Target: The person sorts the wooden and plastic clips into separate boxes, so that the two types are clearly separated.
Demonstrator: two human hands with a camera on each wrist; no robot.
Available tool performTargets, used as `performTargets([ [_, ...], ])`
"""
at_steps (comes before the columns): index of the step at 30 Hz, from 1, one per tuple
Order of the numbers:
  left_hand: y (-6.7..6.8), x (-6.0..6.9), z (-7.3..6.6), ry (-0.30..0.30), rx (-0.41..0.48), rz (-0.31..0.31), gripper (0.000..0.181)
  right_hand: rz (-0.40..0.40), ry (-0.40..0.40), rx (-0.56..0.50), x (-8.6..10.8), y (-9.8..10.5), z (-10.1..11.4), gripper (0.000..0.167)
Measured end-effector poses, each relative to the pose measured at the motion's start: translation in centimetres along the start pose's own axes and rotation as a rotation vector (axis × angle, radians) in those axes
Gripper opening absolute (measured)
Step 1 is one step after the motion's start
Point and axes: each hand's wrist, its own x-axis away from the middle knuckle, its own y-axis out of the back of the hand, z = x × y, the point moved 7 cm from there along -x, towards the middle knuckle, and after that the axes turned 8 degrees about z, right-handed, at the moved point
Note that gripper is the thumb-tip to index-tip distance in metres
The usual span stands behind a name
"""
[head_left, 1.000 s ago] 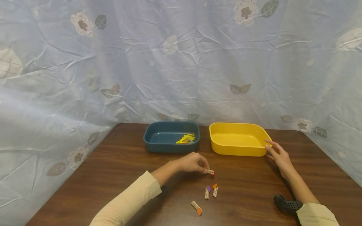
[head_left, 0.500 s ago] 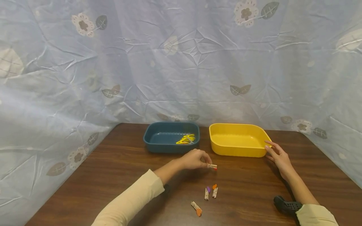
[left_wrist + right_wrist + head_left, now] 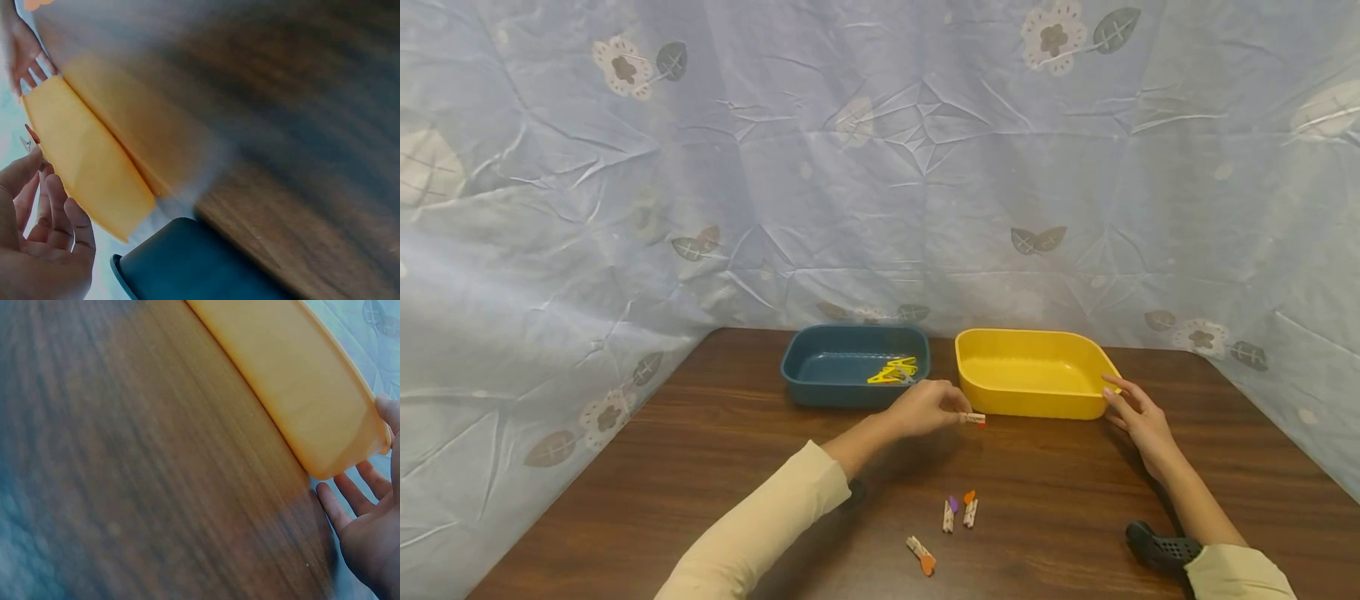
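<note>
My left hand (image 3: 928,407) pinches a small wooden clothespin (image 3: 976,418) with a red decoration, in front of the yellow tray (image 3: 1037,403). In the left wrist view, the clothespin (image 3: 28,140) sticks out from the thumb and fingertips. With fairly straight fingers, my right hand (image 3: 1144,425) touches the yellow tray's right corner; the right wrist view shows this hand (image 3: 369,531) at the tray's end and rim. On the table lie wooden clothespins, one with a purple decoration (image 3: 949,515), one with an orange decoration (image 3: 971,510) and one with an orange heart (image 3: 922,556).
A dark blue tray (image 3: 820,393) stands left of the yellow one, with yellow and grey plastic clips (image 3: 893,370) inside. Both trays stand on the brown wooden table (image 3: 715,467), before a floral curtain (image 3: 865,208). A black perforated object (image 3: 1161,546) is by my right wrist.
My left hand has moved away from me and slightly right, carrying the red-decorated clothespin closer to the yellow tray. My right hand has stayed at the tray's corner.
</note>
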Motion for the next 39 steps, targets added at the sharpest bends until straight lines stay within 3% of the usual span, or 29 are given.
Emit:
performTargets([
  [13,1.2,-2.1,0.2,0.068,0.000,-0.118,0.012,0.004,-0.003,-0.004,0.1,0.0,0.0,0.053],
  [32,2.1,-4.8,2.1,0.214,0.065,-0.248,0.014,-0.009,-0.009,0.010,0.0,0.0,0.0,0.054],
  [39,1.8,-5.7,2.4,0.284,0.000,-0.273,0.015,-0.007,-0.007,0.011,-0.1,0.1,0.0,0.053],
])
